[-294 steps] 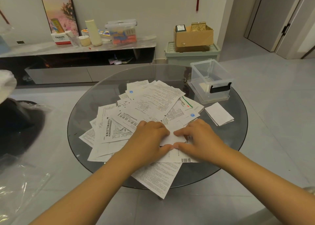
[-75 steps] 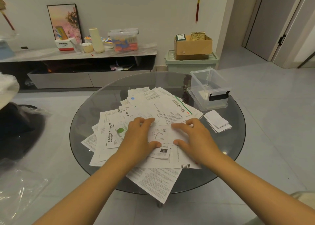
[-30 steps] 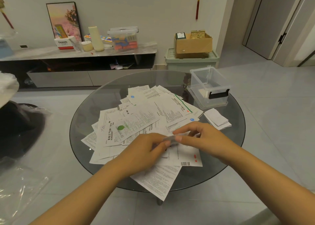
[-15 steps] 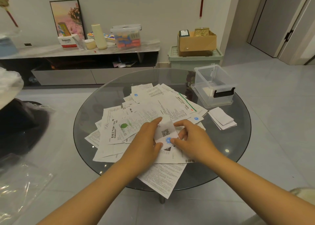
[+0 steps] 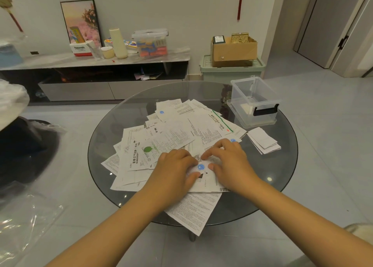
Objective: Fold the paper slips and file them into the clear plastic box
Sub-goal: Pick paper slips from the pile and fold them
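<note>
A small paper slip (image 5: 201, 167) with a blue round logo and a QR code lies on the pile of paper slips (image 5: 181, 133) in the middle of the round glass table (image 5: 282, 165). My left hand (image 5: 175, 168) pinches its left edge between thumb and curled fingers. My right hand (image 5: 230, 161) pinches its right edge, pressing it down on the pile. The clear plastic box (image 5: 254, 100) stands open at the table's far right, with something pale in its bottom. A stack of folded slips (image 5: 262, 140) lies just in front of it.
One printed sheet (image 5: 193, 210) hangs over the table's near edge. Beyond the table stand a low cabinet (image 5: 96, 64) with clutter and a green bin (image 5: 232, 70) carrying a cardboard box. Clear plastic wrap (image 5: 26, 222) lies on the floor at left.
Both hands lifted a small slip off the pile, turned it over between them, and have now brought it back down onto the pile.
</note>
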{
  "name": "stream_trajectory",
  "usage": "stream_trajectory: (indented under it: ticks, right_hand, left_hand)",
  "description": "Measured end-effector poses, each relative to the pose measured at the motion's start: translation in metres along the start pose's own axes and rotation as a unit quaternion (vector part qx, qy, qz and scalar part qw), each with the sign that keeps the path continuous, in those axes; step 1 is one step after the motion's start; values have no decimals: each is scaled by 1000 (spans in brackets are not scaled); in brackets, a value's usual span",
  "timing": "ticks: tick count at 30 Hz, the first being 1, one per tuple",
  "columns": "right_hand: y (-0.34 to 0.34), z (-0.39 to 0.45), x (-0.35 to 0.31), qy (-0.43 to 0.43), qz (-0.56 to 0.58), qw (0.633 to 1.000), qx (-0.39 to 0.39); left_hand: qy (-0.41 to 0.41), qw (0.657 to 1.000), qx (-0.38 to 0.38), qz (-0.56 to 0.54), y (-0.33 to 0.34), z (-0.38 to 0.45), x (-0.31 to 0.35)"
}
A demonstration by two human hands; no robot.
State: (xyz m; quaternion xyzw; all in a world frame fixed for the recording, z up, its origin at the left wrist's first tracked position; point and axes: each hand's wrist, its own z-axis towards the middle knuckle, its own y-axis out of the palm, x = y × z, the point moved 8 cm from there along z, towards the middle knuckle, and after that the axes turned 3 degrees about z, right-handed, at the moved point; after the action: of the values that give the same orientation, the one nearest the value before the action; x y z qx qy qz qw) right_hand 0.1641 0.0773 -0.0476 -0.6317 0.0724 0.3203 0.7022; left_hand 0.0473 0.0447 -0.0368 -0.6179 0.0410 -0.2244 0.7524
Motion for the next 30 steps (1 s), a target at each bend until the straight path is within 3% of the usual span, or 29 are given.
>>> stream_trajectory:
  ticks: [8, 12, 19, 24, 30]
  right_hand:
    - [9, -5, -9, -80, -55, 994, -46]
    - [-2, -5, -13, -112, -23, 993, 15]
    - [-4, -4, -6, -62, 31, 997, 17]
    - [0, 0, 3, 8, 74, 997, 0]
    - [7, 5, -1, 17, -20, 999, -47]
  left_hand:
    - [16, 999, 12, 27, -7, 2, 2]
    - [24, 999, 32, 20, -11, 2, 3]
    - [-89, 988, 27, -120, -9, 1, -12]
    - [-140, 981, 8, -134, -2, 4, -24]
    - [-148, 984, -31, -97, 4, 10, -22]
